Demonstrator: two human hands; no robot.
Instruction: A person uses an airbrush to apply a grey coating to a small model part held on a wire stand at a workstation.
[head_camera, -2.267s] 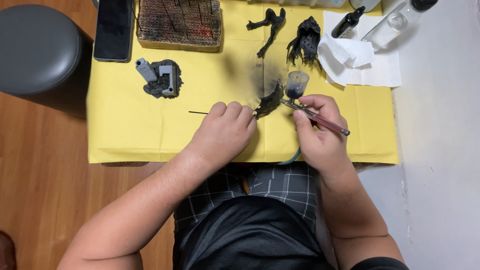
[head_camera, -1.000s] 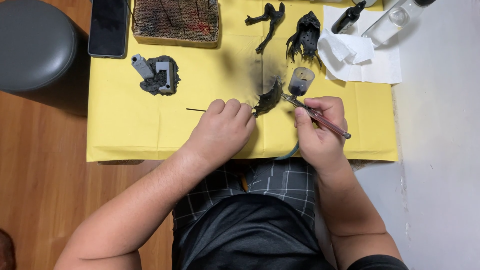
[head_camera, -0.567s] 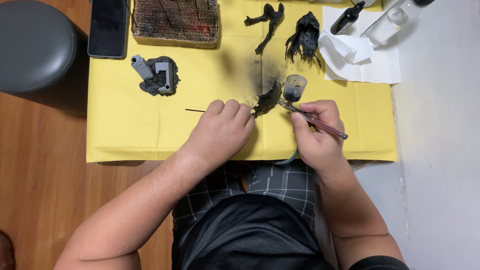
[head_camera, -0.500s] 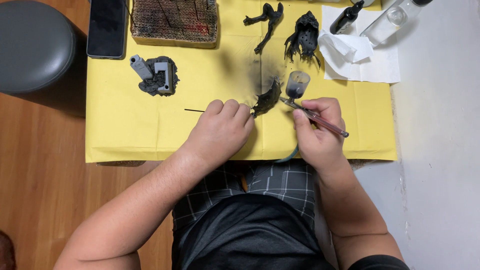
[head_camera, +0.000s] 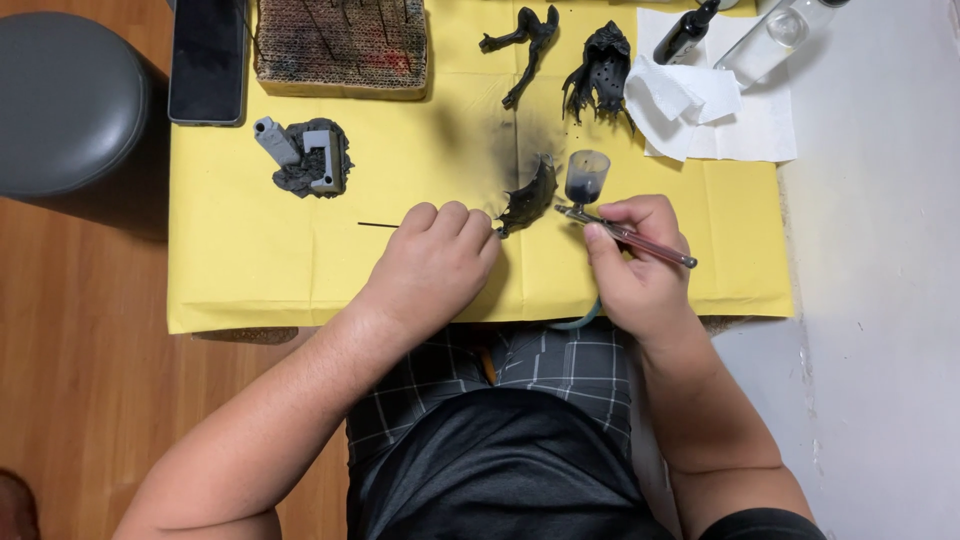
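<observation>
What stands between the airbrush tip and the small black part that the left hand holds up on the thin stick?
Nothing visible. The airbrush in the right hand points straight at the black part, with only bare yellow paper under the small gap. The left hand holds the stick behind the part.

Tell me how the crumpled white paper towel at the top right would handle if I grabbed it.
The paper towel looks thin and creased, so probably floppy and very light. A dark dropper bottle lies partly on it, so pulling the towel might roll or drag that bottle.
</observation>
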